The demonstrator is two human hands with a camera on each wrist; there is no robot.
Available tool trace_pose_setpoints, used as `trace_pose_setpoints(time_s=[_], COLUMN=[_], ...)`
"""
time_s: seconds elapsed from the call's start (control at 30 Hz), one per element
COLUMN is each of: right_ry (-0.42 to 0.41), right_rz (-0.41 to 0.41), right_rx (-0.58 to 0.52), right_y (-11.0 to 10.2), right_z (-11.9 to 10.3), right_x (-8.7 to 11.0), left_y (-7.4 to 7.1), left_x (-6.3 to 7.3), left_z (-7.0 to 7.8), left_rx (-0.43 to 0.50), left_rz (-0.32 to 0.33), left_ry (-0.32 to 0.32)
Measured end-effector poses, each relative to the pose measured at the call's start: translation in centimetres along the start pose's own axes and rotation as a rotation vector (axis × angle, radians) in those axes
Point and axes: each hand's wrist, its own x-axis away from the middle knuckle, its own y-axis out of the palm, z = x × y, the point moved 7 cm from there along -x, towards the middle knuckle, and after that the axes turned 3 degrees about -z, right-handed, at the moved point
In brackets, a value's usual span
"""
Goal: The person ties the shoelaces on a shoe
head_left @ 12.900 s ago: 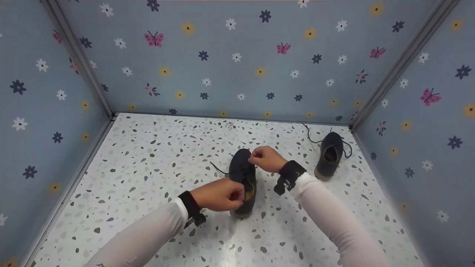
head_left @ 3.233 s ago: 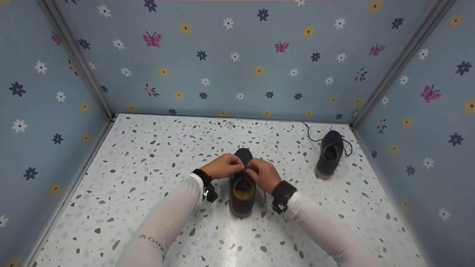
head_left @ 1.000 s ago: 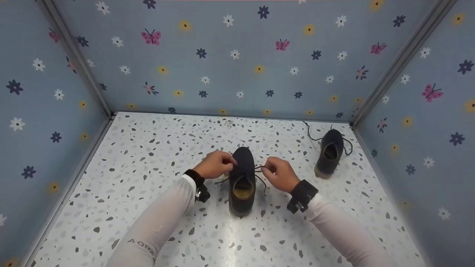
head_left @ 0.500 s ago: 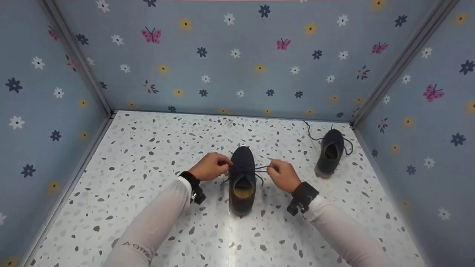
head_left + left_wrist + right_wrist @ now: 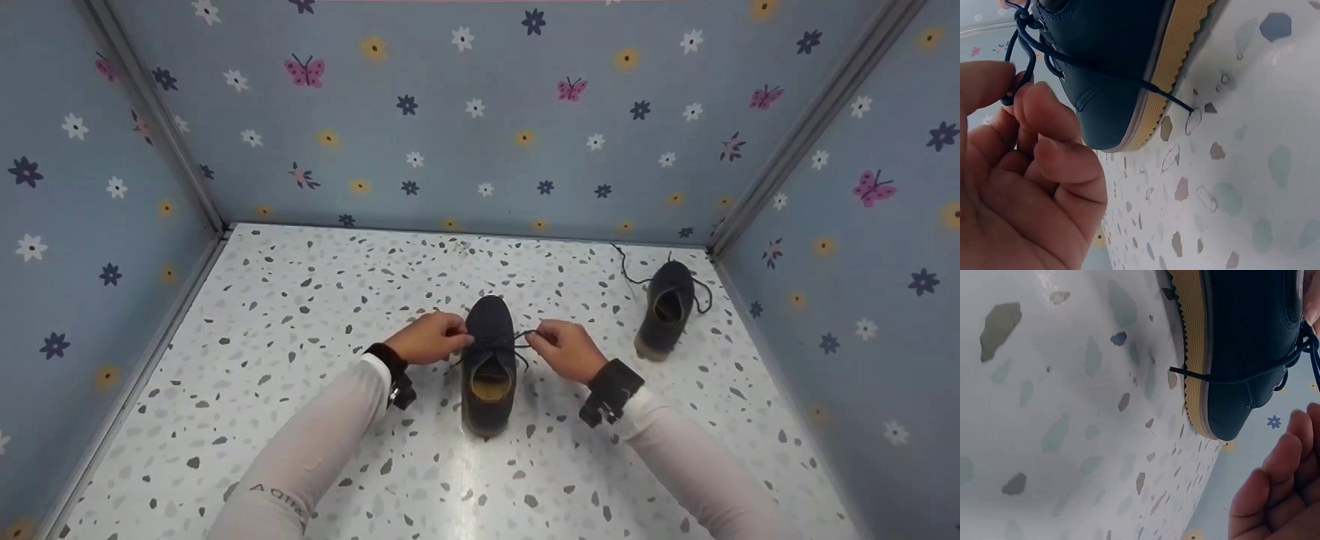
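Note:
A dark navy shoe with a tan ridged sole stands in the middle of the white speckled surface, toe pointing away. Its shoelace is knotted over the throat, and a free end trails down the side. At the shoe's left, my left hand pinches a lace loop between thumb and forefinger. On the other side, my right hand pinches a second loop, held out from the knot. In the right wrist view the right fingertips' grip is out of frame, while another lace end hangs over the sole.
A matching shoe with untied laces stands at the back right, near the corner. Blue flowered panels, including the back wall, enclose the speckled surface on the left, back and right.
Since the earliest frame, the lace has become knotted with loops on both sides. Over the last half second, my right hand has moved slightly left toward the shoe, its loop less stretched.

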Motion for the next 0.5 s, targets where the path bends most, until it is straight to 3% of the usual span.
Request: trace_pose_setpoints(time_s=[0.27,0.5], right_ry=[-0.036,-0.075], right_rz=[-0.088,-0.108], right_rx=[0.03,0.099], right_y=[-0.3,-0.8], right_z=[-0.8,-1.2], right_x=[-0.4,-0.4], left_y=[-0.6,-1.2], left_x=[0.1,0.0], left_z=[0.7,2.1], left_rx=[-0.064,-0.241], left_rz=[-0.047,-0.06], left_ry=[0.032,0.103])
